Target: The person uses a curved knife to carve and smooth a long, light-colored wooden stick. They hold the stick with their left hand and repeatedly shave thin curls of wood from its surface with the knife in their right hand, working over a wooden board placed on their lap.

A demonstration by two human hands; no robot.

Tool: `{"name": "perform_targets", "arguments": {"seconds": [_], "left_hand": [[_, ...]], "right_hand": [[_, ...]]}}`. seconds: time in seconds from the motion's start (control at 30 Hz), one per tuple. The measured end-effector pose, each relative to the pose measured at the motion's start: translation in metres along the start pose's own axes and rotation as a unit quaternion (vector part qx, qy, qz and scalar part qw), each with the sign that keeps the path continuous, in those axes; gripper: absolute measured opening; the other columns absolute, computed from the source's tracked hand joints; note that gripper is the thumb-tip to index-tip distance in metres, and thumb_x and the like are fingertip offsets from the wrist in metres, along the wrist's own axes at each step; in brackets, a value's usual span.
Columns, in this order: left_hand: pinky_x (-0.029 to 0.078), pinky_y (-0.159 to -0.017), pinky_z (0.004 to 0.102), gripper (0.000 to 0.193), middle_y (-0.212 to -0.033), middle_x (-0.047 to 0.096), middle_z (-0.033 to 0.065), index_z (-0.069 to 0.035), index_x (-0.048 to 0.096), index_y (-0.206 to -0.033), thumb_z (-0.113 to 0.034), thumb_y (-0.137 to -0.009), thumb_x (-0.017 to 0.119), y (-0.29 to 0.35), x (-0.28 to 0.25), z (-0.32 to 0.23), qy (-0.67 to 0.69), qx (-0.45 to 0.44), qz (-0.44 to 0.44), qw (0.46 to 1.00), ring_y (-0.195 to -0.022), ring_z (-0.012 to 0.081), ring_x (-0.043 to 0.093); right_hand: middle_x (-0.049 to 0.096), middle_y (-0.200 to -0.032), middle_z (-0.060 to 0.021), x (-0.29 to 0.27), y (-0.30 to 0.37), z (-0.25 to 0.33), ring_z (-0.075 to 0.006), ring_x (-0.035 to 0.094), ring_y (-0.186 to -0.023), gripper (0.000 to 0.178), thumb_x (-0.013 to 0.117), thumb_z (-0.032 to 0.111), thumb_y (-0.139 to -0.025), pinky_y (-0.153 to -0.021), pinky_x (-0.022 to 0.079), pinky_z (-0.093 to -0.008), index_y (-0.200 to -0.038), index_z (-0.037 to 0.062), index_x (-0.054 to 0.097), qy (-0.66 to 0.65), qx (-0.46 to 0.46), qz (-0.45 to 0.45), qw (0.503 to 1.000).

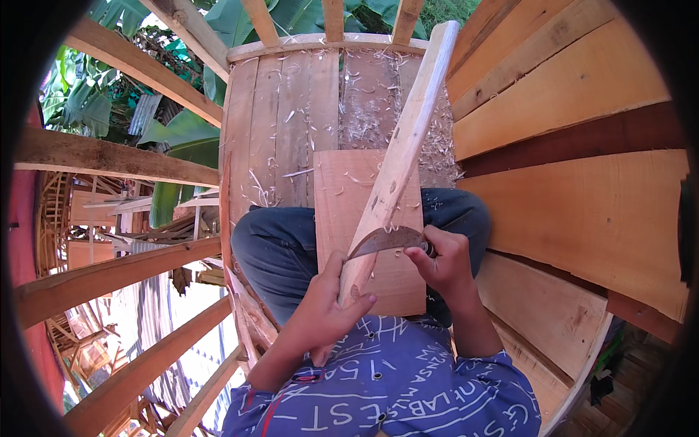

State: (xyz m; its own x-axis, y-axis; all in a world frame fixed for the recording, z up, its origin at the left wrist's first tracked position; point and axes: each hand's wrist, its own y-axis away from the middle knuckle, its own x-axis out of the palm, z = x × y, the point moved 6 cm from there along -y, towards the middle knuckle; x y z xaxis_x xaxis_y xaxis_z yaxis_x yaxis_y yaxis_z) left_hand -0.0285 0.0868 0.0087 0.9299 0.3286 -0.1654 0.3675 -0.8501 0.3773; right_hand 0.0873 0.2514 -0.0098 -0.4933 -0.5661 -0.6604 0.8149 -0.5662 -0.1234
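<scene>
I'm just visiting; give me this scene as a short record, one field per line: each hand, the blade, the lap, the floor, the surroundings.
Left hand: left hand grips the lower part of a long wooden stick
Right hand: right hand holds a curved-bladed knife by its dark handle
Blade: lies across the stick, just above the left hand
Lap: flat wooden board, over dark blue trousers
Floor: wooden planks, strewn with wood shavings
Surroundings: slatted wooden railing at left, banana leaves beyond
</scene>
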Motion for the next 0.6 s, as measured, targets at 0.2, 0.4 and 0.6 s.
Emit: {"name": "perform_targets", "arguments": {"seconds": [0.2,0.4,0.6], "left_hand": [[0.048,-0.073,0.0387,0.053,-0.088,0.062,0.0244,0.004,0.04,-0.118,-0.021,-0.081,0.068,0.004,0.008,0.004,0.004,0.004,0.0,1.0,-0.08,0.0336,0.066],[0.048,-0.071,0.039,0.051,-0.084,0.06,0.0256,0.004,0.04,-0.116,-0.021,-0.081,0.068,0.006,0.015,-0.001,-0.014,0.0,0.016,1.0,-0.078,0.0352,0.066],[0.048,-0.068,0.0389,0.052,-0.081,0.059,0.0261,0.004,0.039,-0.116,-0.021,-0.081,0.069,0.008,0.014,0.001,-0.028,-0.025,0.022,0.999,-0.073,0.035,0.064]], "right_hand": [[0.047,-0.049,-0.0101,-0.021,-0.019,-0.016,-0.0288,0.052,-0.045,0.055,0.07,0.054,-0.079,-0.044,0.039,-0.0368,-0.061,0.005,0.052,0.061,0.001,-0.068,0.996],[0.044,-0.048,-0.0096,-0.035,-0.026,-0.028,-0.0284,0.049,-0.044,0.057,0.07,0.056,-0.078,-0.043,0.037,-0.0367,-0.06,0.0057,0.051,0.097,0.013,-0.117,0.988],[0.044,-0.048,-0.0108,-0.035,-0.027,-0.034,-0.0299,0.044,-0.044,0.058,0.069,0.056,-0.08,-0.045,0.036,-0.0369,-0.06,0.0037,0.051,0.082,0.023,-0.139,0.987]]}}
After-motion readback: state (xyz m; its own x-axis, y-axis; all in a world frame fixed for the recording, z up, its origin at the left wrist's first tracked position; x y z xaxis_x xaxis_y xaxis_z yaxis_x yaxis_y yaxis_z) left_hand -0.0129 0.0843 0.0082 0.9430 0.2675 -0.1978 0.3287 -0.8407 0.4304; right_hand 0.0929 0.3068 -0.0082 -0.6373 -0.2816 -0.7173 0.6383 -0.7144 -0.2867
